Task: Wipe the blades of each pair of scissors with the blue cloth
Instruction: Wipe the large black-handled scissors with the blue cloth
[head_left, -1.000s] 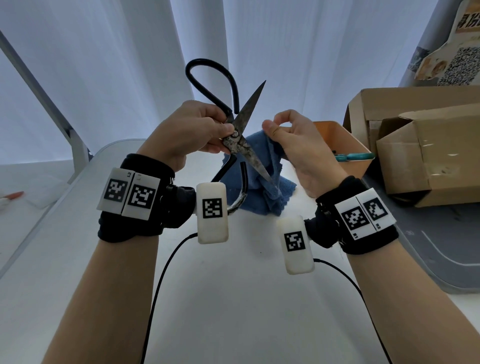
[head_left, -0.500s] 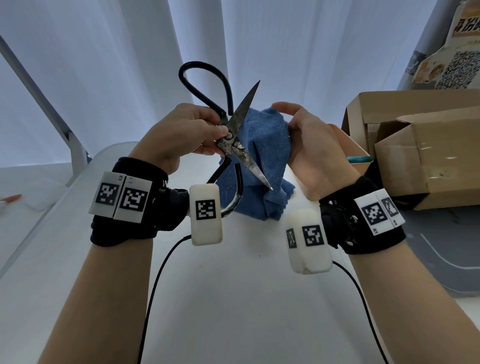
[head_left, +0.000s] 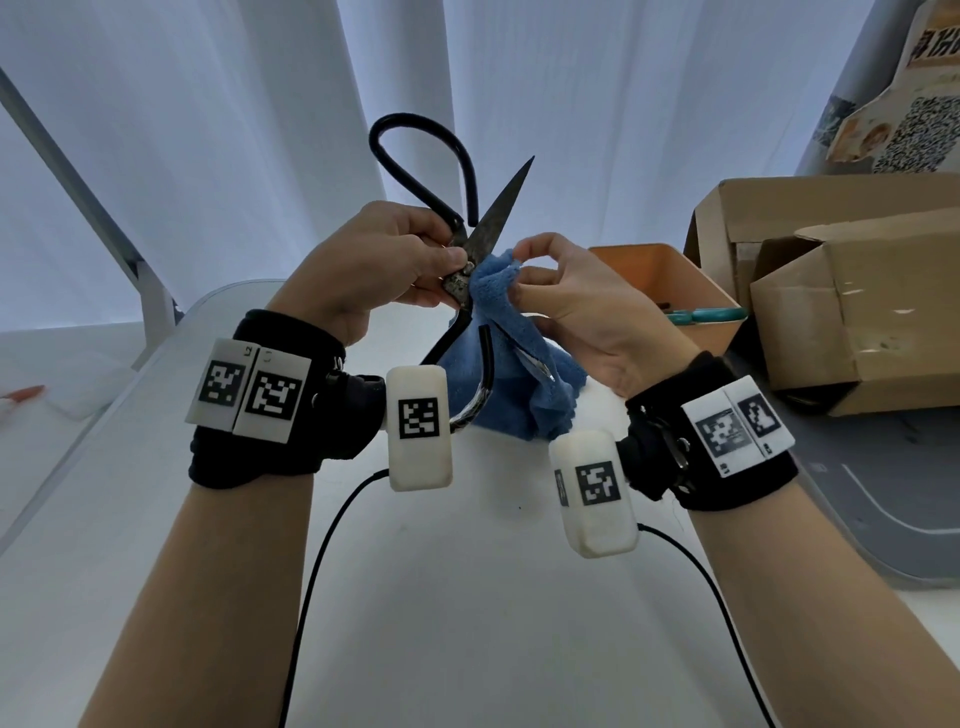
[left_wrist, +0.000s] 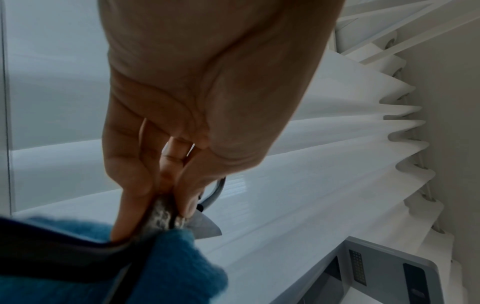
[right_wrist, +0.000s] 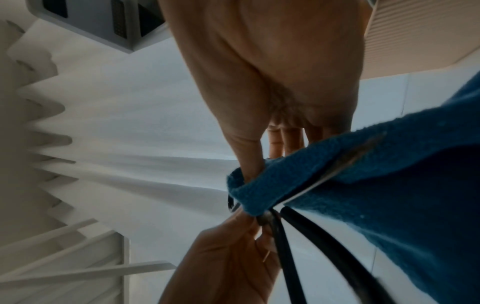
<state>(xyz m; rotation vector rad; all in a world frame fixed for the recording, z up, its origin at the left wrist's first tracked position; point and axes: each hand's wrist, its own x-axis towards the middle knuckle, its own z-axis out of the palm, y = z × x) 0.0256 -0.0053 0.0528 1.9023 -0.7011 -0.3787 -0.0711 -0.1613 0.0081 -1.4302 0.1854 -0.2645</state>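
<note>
Held up above the tabletop (head_left: 467, 597), in front of the chest: black-handled scissors (head_left: 470, 244) splayed wide open, one blade pointing up and away, the other slanting down toward the body; blue cloth (head_left: 506, 374) draped over the lower blade, its bulk hanging behind and below.

Likely heavy for their kind and wholly stiff, by the look of the thick iron and large loop handles; mottled, pitted metal around the pivot, so probably not slick there, though the edges and points look sharp; best taken at the pivot or the handle shanks, never across an edge. Cloth soft, limp and fluffy; folds wherever pinched, so best bunched thick between skin and blade.

Left hand (head_left: 374, 270): grip closed on the scissors right at the pivot, thumb on the near face, curled fingers behind, as the left wrist view also shows; upper handle loop rising clear above the knuckles, lower handle hanging down past the wrist camera.

Right hand (head_left: 587, 312): grip closed on the blue cloth in a pinch, thumb and forefinger gathering a fold of it against the base of the lower blade just beside the pivot; remaining fingers loosely curled; in the right wrist view, cloth wrapped over the blade with a bright sliver of edge showing along the fold.

Second pair with teal handles (head_left: 701, 315) lying across the orange bin (head_left: 670, 270) beyond the right hand, well apart, untouched.
</note>
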